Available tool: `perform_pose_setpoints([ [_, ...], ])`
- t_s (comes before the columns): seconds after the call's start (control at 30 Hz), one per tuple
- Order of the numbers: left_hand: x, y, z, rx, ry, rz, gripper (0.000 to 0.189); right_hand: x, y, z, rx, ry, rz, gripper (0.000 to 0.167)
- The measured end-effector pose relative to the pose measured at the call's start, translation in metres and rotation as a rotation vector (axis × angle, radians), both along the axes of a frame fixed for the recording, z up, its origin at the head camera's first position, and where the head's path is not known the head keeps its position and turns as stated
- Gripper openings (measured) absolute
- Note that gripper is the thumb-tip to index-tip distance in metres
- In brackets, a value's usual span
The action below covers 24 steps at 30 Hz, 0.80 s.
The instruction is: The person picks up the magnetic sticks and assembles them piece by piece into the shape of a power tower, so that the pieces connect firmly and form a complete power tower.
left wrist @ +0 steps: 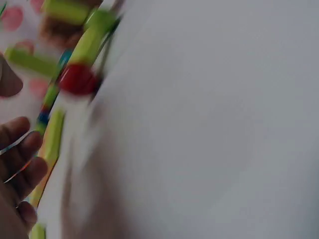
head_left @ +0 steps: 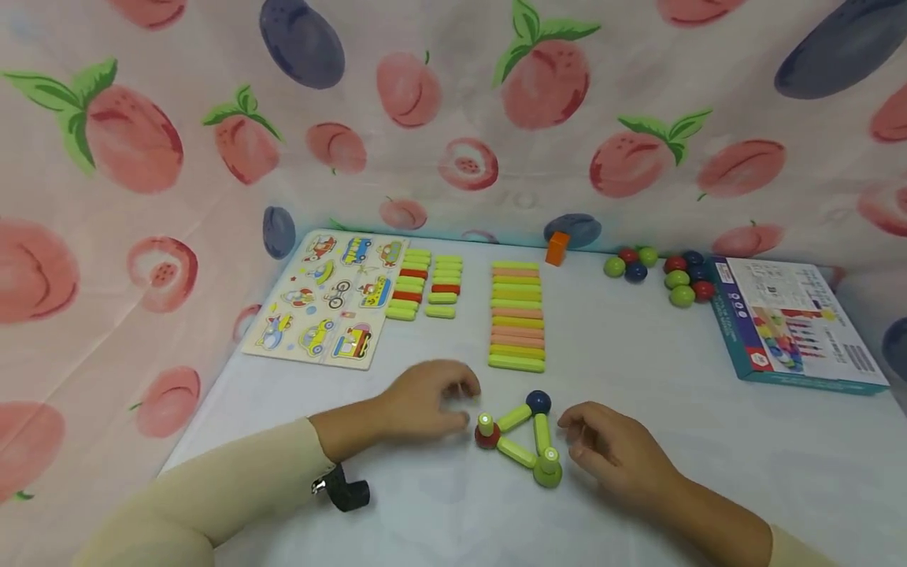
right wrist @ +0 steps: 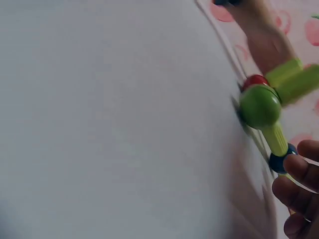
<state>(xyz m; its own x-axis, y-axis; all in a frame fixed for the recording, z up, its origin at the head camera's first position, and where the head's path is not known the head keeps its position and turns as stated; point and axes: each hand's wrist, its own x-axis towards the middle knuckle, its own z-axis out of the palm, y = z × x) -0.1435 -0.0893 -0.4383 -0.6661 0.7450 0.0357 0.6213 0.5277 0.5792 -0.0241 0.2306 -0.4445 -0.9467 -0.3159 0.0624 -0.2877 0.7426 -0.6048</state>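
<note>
Adding upright sticks to a triangular frame (head_left: 516,452) of balls and sticks appears to be the step in hand. The frame lies on the near part of the white table (head_left: 638,346), between the two hands. The red ball (head_left: 489,440) and the green ball (head_left: 548,476) each carry a short upright stick; the blue ball (head_left: 538,402) has none. The next move, as judged from this, calls for a third light green stick, pressed down into the blue ball while the frame is steadied.

The left hand (head_left: 425,400) lies just left of the red ball, thumb and fingers apart and loosely bent, with nothing in its grasp. The right hand (head_left: 615,447) is just right of the frame, its fingers also relaxed and empty.

The frame's red corner points left, the blue one far, and the green one near. Its sides look about equal, so no single long axis stands out. The right side runs almost near to far, while the other two slant from the red ball, one toward far right and one toward near right. Both upright sticks have their long axes pointing up from the table.
</note>
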Motion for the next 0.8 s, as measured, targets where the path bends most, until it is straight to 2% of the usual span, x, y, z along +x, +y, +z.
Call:
perform_pose_setpoints([
  [0.07,-0.025,-0.007,0.003,-0.061,0.109,0.073,0.031,0.009,-0.002,0.002,0.04,-0.047,0.007,0.03],
  [0.13,-0.051,-0.012,0.002,-0.141,0.242,0.151,0.035,0.015,-0.009,0.003,0.121,-0.126,-0.024,0.05],
  [0.2,-0.071,-0.015,0.0,-0.231,0.338,0.197,0.041,0.018,-0.018,0.003,0.194,-0.187,-0.071,0.058],
  [0.3,-0.088,-0.017,-0.006,-0.305,0.383,0.233,0.042,0.019,-0.03,0.003,0.227,-0.218,-0.143,0.052],
  [0.4,-0.092,-0.014,-0.006,-0.3,0.394,0.246,0.03,0.016,-0.033,0.002,0.239,-0.171,-0.155,0.042],
  [0.43,-0.09,-0.011,-0.006,-0.262,0.372,0.241,0.026,0.015,-0.033,0.002,0.241,-0.158,-0.149,0.04],
  [0.5,-0.082,-0.004,0.0,-0.134,0.239,0.202,0.02,0.012,-0.03,0.003,0.241,-0.133,-0.123,0.039],
  [0.6,-0.062,0.01,0.008,0.101,-0.073,0.104,0.018,0.007,-0.025,0.002,0.227,-0.09,-0.074,0.037],
  [0.67,-0.048,0.019,0.011,0.205,-0.267,0.038,0.019,0.003,-0.022,0.0,0.212,-0.061,-0.048,0.036],
  [0.7,-0.042,0.024,0.01,0.232,-0.321,0.008,0.018,0.001,-0.021,-0.001,0.201,-0.046,-0.037,0.036],
  [0.8,-0.029,0.032,0.004,0.242,-0.382,-0.036,0.016,-0.002,-0.018,-0.004,0.179,-0.009,-0.004,0.035],
])
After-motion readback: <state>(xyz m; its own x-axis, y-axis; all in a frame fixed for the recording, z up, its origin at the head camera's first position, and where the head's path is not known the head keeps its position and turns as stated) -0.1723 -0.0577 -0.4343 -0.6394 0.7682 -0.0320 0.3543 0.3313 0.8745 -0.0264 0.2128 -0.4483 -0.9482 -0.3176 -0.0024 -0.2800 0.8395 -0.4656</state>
